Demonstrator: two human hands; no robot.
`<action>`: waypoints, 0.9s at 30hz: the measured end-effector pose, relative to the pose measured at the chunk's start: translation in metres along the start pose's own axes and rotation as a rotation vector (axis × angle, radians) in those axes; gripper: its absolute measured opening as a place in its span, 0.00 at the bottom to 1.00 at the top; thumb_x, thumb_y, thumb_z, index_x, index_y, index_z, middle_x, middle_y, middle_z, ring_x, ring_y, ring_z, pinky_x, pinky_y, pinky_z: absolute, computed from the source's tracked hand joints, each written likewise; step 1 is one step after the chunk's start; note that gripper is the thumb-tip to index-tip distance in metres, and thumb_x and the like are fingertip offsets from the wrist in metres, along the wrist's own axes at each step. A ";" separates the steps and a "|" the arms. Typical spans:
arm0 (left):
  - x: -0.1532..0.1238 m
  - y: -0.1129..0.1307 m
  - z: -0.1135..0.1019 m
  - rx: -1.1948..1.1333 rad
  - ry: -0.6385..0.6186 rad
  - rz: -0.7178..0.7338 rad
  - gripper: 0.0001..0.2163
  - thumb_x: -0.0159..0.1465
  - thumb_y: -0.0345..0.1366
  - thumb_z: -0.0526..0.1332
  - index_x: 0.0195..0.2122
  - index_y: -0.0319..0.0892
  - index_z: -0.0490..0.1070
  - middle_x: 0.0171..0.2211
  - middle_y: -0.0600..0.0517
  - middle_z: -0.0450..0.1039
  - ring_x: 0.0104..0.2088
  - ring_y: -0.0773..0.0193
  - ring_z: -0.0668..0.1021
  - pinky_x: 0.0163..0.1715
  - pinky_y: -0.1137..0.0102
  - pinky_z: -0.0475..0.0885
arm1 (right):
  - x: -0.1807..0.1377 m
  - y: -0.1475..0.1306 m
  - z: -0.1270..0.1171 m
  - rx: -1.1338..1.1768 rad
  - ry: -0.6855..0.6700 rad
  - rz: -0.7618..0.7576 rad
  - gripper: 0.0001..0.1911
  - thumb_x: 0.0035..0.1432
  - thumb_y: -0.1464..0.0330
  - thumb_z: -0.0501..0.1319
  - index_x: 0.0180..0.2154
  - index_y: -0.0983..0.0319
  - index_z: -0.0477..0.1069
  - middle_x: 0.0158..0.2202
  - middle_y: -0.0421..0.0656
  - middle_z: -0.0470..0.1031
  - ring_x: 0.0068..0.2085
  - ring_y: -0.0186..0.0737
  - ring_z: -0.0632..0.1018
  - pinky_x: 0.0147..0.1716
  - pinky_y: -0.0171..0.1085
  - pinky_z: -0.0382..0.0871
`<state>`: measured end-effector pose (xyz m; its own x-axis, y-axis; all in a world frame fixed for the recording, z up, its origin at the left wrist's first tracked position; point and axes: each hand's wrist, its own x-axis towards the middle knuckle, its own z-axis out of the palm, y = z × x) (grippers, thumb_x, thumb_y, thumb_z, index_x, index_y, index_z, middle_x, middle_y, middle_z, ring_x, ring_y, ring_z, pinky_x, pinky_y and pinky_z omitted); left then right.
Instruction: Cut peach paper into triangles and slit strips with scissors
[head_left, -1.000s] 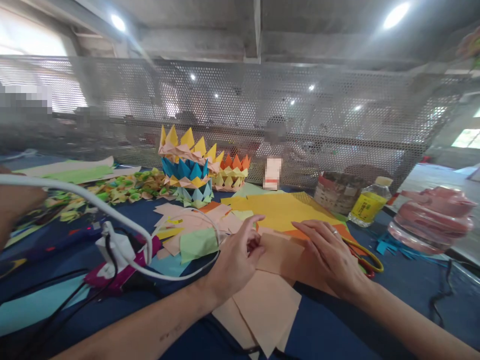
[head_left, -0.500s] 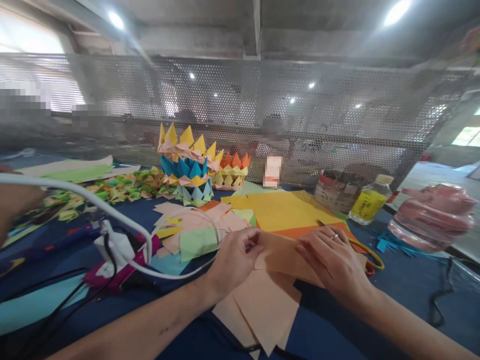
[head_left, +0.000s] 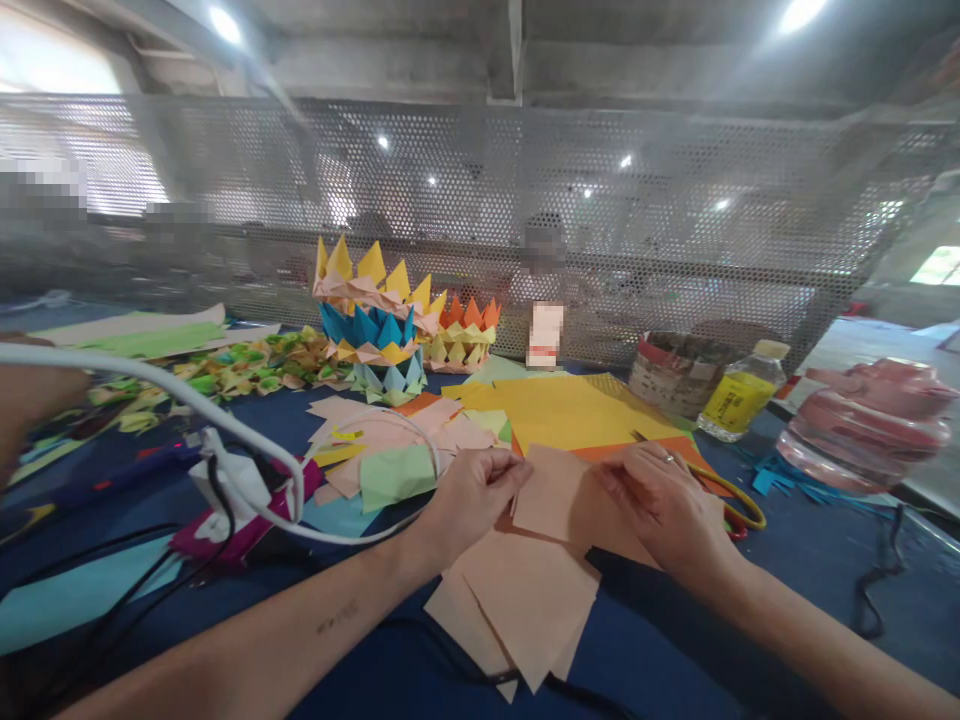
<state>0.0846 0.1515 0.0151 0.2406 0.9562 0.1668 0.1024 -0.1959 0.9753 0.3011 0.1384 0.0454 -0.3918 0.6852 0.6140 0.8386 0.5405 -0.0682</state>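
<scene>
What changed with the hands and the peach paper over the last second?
The left hand closed from an open thumb-and-finger pinch onto the peach sheet. The right hand, earlier flat on it, now grips its other edge, lifting it off the stack of sheets. Scissors and paper crowns stayed put.

Left forearm (head_left: 247,650): bare to the frame edge, no sleeve seen. A small dark mark, possibly a tattoo, is noted on its upper surface (head_left: 336,620); detail too fine to be read.

Left hand (head_left: 469,500): bare; no ring, glove or watch is seen.

Right forearm (head_left: 832,645): bare, no sleeve seen.

Right hand (head_left: 667,505): bare; a thin pale band ring (head_left: 667,459) is worn on one finger. Nails are kept short and unpainted, as far as can be told.
</scene>
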 end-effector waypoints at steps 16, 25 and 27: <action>-0.002 -0.004 0.001 -0.007 -0.048 0.004 0.16 0.61 0.45 0.54 0.23 0.39 0.66 0.18 0.55 0.64 0.20 0.70 0.66 0.21 0.74 0.60 | 0.000 -0.001 0.003 0.046 -0.069 0.132 0.12 0.62 0.61 0.52 0.31 0.58 0.70 0.31 0.42 0.74 0.37 0.44 0.74 0.37 0.43 0.67; -0.003 -0.003 0.000 0.067 -0.027 0.038 0.17 0.62 0.47 0.52 0.22 0.40 0.63 0.18 0.56 0.63 0.19 0.71 0.65 0.19 0.75 0.58 | 0.000 -0.003 0.003 0.046 -0.052 0.155 0.12 0.61 0.61 0.52 0.30 0.57 0.71 0.32 0.42 0.74 0.36 0.43 0.74 0.33 0.40 0.68; -0.003 -0.004 0.000 0.054 -0.023 0.038 0.17 0.62 0.47 0.52 0.22 0.40 0.63 0.19 0.56 0.63 0.20 0.71 0.65 0.20 0.75 0.59 | 0.000 -0.003 0.003 0.043 -0.048 0.162 0.12 0.61 0.61 0.52 0.31 0.57 0.71 0.32 0.42 0.74 0.36 0.43 0.74 0.33 0.40 0.68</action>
<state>0.0838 0.1496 0.0106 0.2670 0.9427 0.2000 0.1446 -0.2443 0.9588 0.2975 0.1375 0.0434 -0.2711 0.7872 0.5539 0.8757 0.4406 -0.1975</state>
